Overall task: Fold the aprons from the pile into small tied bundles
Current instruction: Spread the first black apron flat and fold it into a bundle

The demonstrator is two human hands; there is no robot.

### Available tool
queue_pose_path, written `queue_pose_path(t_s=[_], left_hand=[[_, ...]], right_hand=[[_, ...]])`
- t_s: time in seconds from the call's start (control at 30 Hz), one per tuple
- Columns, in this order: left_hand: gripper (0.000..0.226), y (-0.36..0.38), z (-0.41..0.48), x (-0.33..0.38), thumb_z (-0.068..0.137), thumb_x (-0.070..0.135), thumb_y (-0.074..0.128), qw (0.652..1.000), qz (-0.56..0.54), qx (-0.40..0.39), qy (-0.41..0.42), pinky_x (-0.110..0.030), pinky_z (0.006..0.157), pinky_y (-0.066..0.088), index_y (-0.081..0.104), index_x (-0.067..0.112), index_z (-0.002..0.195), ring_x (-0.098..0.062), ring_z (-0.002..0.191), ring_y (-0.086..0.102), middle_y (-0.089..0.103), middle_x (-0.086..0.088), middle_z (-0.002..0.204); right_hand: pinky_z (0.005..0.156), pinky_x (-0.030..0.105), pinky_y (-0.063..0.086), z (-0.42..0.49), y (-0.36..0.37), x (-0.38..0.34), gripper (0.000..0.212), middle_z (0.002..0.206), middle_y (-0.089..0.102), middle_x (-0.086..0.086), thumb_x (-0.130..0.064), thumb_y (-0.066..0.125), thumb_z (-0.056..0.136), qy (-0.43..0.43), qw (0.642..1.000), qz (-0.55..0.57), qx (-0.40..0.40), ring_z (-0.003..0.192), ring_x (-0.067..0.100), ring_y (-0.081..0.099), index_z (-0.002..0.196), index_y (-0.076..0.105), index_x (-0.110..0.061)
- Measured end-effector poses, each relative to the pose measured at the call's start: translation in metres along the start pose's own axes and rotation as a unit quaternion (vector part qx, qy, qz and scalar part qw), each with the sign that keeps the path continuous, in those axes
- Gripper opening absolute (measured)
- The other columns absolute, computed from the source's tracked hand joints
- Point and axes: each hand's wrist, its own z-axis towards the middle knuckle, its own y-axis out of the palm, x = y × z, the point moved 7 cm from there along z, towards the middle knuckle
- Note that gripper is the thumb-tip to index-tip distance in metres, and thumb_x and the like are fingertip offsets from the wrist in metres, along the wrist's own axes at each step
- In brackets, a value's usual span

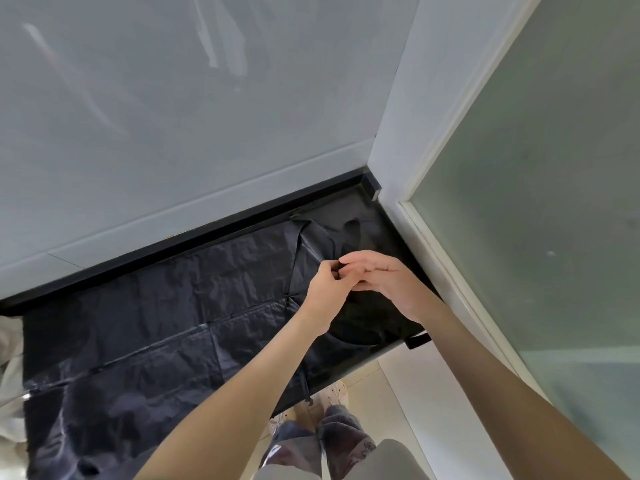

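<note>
L hand (325, 289) pinches apron (173, 306); R hand (384, 278) flat.

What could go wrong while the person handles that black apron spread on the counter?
1. A strap dangles over the front edge of the black counter toward the slippers. A tug or snag could drag the black apron off.
2. The left hand and right hand work only at the right end. The long creased rest lies unheld and may fold crooked.
3. Black fabric on black hides straps, so one could be missed.
</note>
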Motion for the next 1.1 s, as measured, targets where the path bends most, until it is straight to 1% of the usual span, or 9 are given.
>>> queue_pose_path(t_s=[0.07,0.17,0.3,0.47,0.7,0.8,0.9,1.0,1.1], left_hand=[[0.019,-0.007,0.005,-0.005,0.098,0.024,0.051,0.999,0.038,0.024,0.0,-0.02,0.072,0.045,0.053,0.015,0.114,-0.006,0.085,0.053,0.058,0.005,0.098],[0.01,-0.021,0.01,-0.019,0.1,0.021,0.044,0.998,0.008,0.047,-0.038,-0.026,0.076,0.046,0.054,0.02,0.1,-0.013,0.086,0.053,0.058,0.001,0.097],[0.018,-0.048,0.011,-0.039,0.1,0.021,0.041,0.988,-0.014,0.115,-0.102,-0.034,0.076,0.047,0.058,0.02,0.096,-0.022,0.089,0.055,0.06,-0.006,0.106],[0.02,-0.069,-0.002,-0.071,0.089,0.005,0.042,0.952,0.151,0.048,-0.261,-0.034,0.06,0.058,0.057,-0.004,0.097,-0.033,0.072,0.067,0.065,-0.021,0.087],[0.018,-0.091,-0.002,-0.084,0.082,0.017,0.061,0.949,0.212,0.013,-0.233,-0.026,0.057,0.045,0.049,0.006,0.09,-0.02,0.057,0.049,0.055,-0.007,0.075],[0.033,-0.106,0.004,-0.065,0.087,0.031,0.06,0.973,0.159,0.085,-0.143,-0.028,0.067,0.044,0.048,0.012,0.112,-0.018,0.077,0.055,0.059,-0.003,0.094],[0.036,-0.117,-0.004,-0.028,0.096,0.043,0.049,0.992,-0.029,0.117,-0.047,-0.033,0.096,0.043,0.054,0.018,0.122,-0.018,0.11,0.054,0.057,-0.002,0.124],[0.068,-0.118,-0.015,-0.005,0.093,0.067,0.027,0.988,-0.133,-0.004,-0.075,-0.042,0.102,0.044,0.062,0.015,0.12,-0.025,0.112,0.06,0.065,-0.009,0.12],[0.083,-0.123,-0.023,-0.012,0.085,0.076,0.029,0.965,-0.183,-0.131,-0.136,-0.046,0.099,0.047,0.062,0.006,0.115,-0.033,0.105,0.064,0.069,-0.016,0.104]], right_hand=[[0.083,0.033,0.056,0.003,-0.018,0.003,0.029,0.101,0.064,0.009,0.004,0.051,0.092,0.008,0.994,-0.029,0.109,0.091,0.016,0.067,0.117,0.056,-0.009],[0.094,0.034,0.05,0.006,-0.052,0.019,0.058,0.116,0.051,0.004,-0.014,0.067,0.087,0.056,0.944,-0.226,0.232,0.107,0.019,0.054,0.137,0.038,-0.019],[0.111,0.045,0.032,0.01,-0.066,0.062,0.065,0.143,0.03,0.009,-0.039,0.067,0.087,0.211,0.86,-0.444,0.137,0.133,0.029,0.031,0.142,0.037,-0.023],[0.097,0.039,0.042,0.008,-0.058,0.086,0.055,0.131,0.042,0.008,-0.03,0.071,0.086,0.233,0.844,-0.47,0.111,0.119,0.026,0.046,0.13,0.041,-0.017],[0.073,0.03,0.047,0.011,-0.043,0.074,0.011,0.089,0.067,0.006,-0.02,0.052,0.098,0.228,0.908,-0.347,0.064,0.088,0.022,0.063,0.1,0.056,-0.01],[0.067,0.026,0.048,0.016,-0.018,0.025,0.013,0.072,0.064,0.003,-0.023,0.051,0.098,0.176,0.957,-0.228,0.032,0.073,0.016,0.061,0.093,0.058,-0.014],[0.073,0.02,0.049,0.021,0.026,-0.029,0.015,0.068,0.063,0.003,-0.021,0.051,0.099,0.078,0.985,-0.154,-0.022,0.062,0.011,0.06,0.103,0.064,-0.015],[0.067,0.022,0.052,0.03,0.077,-0.053,0.023,0.075,0.067,0.004,-0.017,0.047,0.1,0.036,0.991,-0.114,-0.064,0.063,0.015,0.061,0.12,0.057,-0.018],[0.085,0.031,0.055,0.04,0.121,-0.051,0.043,0.094,0.068,0.002,-0.023,0.048,0.099,0.052,0.983,-0.134,-0.113,0.084,0.017,0.066,0.142,0.041,-0.019]])
